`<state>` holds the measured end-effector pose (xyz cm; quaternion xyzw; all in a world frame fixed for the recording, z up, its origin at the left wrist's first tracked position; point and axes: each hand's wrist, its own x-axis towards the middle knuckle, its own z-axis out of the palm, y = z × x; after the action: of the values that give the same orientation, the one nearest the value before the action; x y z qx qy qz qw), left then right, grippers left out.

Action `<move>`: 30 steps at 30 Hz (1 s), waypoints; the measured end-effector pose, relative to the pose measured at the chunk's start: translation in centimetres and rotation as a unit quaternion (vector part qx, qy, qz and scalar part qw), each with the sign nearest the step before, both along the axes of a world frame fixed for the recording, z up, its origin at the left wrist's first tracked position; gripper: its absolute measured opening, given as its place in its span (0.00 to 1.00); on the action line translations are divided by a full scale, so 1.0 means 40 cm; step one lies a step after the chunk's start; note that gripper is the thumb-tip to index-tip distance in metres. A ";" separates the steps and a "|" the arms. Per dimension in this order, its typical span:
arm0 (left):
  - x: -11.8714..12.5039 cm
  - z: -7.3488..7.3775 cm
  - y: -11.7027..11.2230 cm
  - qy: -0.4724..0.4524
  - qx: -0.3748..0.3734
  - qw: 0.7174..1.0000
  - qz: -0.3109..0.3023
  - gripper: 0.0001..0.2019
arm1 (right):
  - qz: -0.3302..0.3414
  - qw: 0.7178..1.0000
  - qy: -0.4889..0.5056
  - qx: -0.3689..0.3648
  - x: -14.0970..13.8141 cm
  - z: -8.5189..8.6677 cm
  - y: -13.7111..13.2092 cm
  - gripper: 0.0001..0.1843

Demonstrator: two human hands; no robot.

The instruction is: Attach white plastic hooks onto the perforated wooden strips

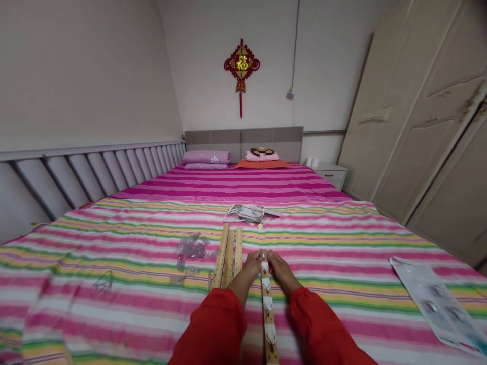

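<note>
A narrow wooden strip (269, 317) runs away from me over the bedspread, with several white hooks (268, 305) in a row along it. At its far end, my left hand (253, 267) is closed against the left side. My right hand (280, 271) closes on the same end from the right, with its fingertips partly hidden. A small metal piece shows on the strip between the two hands. Just left of my left hand lie several bare wooden strips (229, 253) with rows of holes, partly covered by my red sleeve.
Clear plastic bags (192, 248) lie left of the strips. Beyond them is a pile of packaged parts (247, 213). A flat plastic package (437, 304) lies at right on the striped bedspread (125, 253). A metal rail (95, 152) borders the bed's left side.
</note>
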<state>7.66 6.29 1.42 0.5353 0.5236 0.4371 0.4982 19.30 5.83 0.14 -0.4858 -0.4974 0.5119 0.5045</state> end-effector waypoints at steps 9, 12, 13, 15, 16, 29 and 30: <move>-0.040 0.024 -0.091 -0.005 -0.051 0.999 0.008 0.34 | -0.065 0.986 0.132 -0.074 0.048 0.001 -0.178 0.25; -0.044 0.038 -0.126 0.017 -0.049 0.998 0.019 0.34 | -0.084 0.977 0.175 -0.088 0.059 0.011 -0.247 0.26; -0.042 0.047 -0.139 0.024 -0.042 0.999 0.022 0.33 | -0.087 0.974 0.189 -0.093 0.062 0.016 -0.269 0.26; -0.036 0.068 -0.171 0.034 -0.022 0.999 0.027 0.28 | -0.089 0.969 0.208 -0.095 0.067 0.030 -0.315 0.25; -0.034 0.081 -0.192 0.037 -0.012 0.999 0.028 0.25 | -0.089 0.969 0.211 -0.094 0.069 0.036 -0.340 0.24; -0.109 -0.016 -0.620 0.175 0.243 0.947 0.115 0.13 | -0.107 0.955 0.217 -0.173 0.076 -0.101 -0.704 0.27; -0.113 -0.048 -0.640 0.195 0.263 0.939 0.106 0.13 | -0.096 0.950 0.232 -0.188 0.071 -0.104 -0.716 0.29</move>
<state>3.12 -19.30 -0.48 0.6633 0.5303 0.4968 0.1788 22.13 -22.79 -4.03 -0.4849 -0.2128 0.6439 0.5523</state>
